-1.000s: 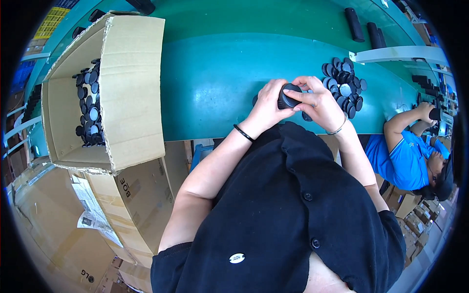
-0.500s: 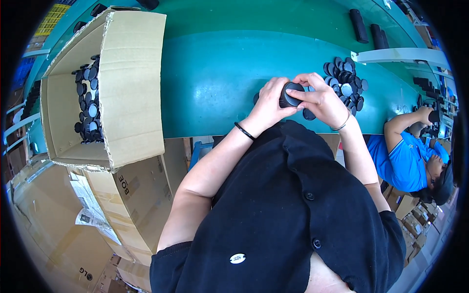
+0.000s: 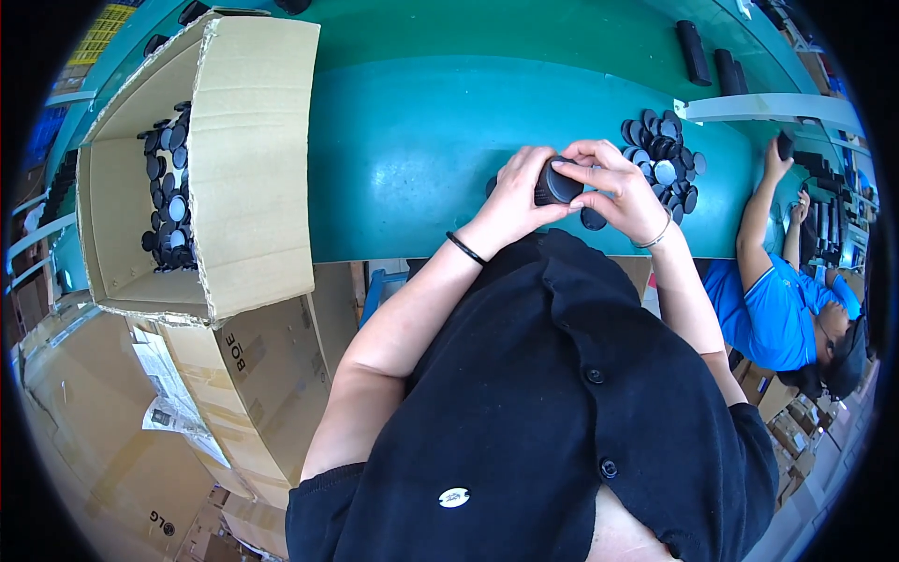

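Room: factory line as I see it from the head view; long teal-green bench runs left-right, cardboard cartons stacked under its near edge on the left.
Surface: smooth matte mat, bare between the carton and my hands.
Held part: small black cylindrical piece, between both hands, just above the bench near its near edge, right of centre.
Axis: long axis looks tilted, one end pointing left-near toward the left hand, the other up-right under the right fingers; can't read it finer than that.
Left hand: left hand comes in from the near-left, fingers curled around the left end of the piece, clamped on it.
Right hand: right hand arches over from the right, fingertips pressed on the top and right end; also gripping it.
Nearer hand: both touching; the right covers more of it.
Loose disc: one black disc lies on the mat just below the right hand, near the wrist.
Pile: heap of black round caps just right of the right hand, some with pale centres.
Carton: open cardboard box well to the left, more black caps inside.
Far edge: black tubes lying far right.
Neighbour: co-worker in a blue shirt at the right, own hand raised holding a dark part; well apart from mine.
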Demonstrator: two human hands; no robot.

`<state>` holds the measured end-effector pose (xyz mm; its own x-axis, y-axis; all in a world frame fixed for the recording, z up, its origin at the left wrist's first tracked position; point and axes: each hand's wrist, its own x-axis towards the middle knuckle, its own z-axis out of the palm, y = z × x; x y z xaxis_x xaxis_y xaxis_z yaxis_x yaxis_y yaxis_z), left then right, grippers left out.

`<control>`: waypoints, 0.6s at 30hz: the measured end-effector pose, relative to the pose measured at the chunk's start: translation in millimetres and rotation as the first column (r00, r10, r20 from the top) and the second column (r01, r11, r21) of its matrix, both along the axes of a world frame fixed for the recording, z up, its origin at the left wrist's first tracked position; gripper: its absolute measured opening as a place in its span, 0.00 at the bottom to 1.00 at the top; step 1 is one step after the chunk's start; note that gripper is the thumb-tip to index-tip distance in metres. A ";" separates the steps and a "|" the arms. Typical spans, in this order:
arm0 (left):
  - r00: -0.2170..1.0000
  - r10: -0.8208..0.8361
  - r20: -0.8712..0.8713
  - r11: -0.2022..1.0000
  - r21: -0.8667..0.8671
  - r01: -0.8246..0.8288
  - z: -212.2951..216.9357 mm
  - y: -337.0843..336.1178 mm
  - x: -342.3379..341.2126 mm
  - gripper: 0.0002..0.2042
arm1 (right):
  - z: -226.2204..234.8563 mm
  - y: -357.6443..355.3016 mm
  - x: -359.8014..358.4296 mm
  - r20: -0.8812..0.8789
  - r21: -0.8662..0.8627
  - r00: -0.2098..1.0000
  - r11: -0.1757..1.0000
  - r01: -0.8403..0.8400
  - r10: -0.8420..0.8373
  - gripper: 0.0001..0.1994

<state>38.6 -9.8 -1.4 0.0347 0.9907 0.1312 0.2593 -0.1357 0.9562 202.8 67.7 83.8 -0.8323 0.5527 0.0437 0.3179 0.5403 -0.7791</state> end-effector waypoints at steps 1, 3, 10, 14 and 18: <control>1.000 0.017 0.006 1.000 0.020 -0.017 -0.4 0.2 0.5 0.32 | 0.7 0.9 -0.6 0.011 0.008 1.000 1.000 -0.013 0.013 0.26; 0.998 0.052 0.020 0.997 0.061 -0.053 -0.7 0.5 1.5 0.31 | 1.4 2.2 -1.4 0.034 0.025 0.999 0.999 -0.040 0.040 0.26; 0.997 0.065 0.038 0.997 0.045 -0.067 2.4 -0.4 1.1 0.30 | -2.0 1.1 -0.5 0.006 0.005 1.000 1.000 -0.020 0.020 0.25; 0.997 0.069 0.033 0.996 0.057 -0.070 2.1 -0.7 1.5 0.30 | -2.7 0.9 0.2 0.000 0.009 1.000 1.000 -0.019 0.019 0.25; 0.998 0.062 0.025 0.996 0.063 -0.064 0.4 -0.3 2.0 0.30 | -1.6 2.8 -0.5 0.043 0.092 0.997 0.994 -0.066 0.062 0.26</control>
